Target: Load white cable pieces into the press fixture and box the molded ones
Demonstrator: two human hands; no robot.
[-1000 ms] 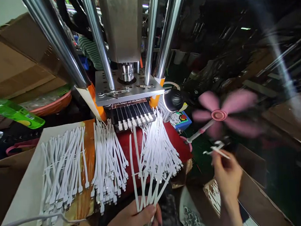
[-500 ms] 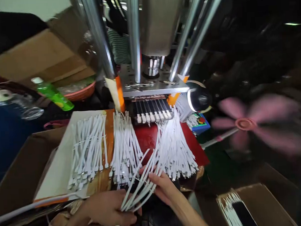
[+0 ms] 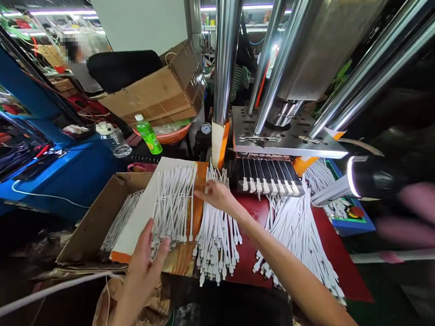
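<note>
white cables on board, red mat; carton beyond

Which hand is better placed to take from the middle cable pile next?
Probably the right hand: it appears over the middle cable pile, while the left hand is by the near end of the left cable pile.

Red-topped counter, dull red sheet running toward front right. At left, white board with orange-brown strip along right side, orange edging at front left corner. On board and partly over strip, left cables, short and white, side by side. Just right of strip, middle cables, packed close, plug ends near front edge. Well right, directly on red, right cables, overlapping, fanned toward front right.
</note>
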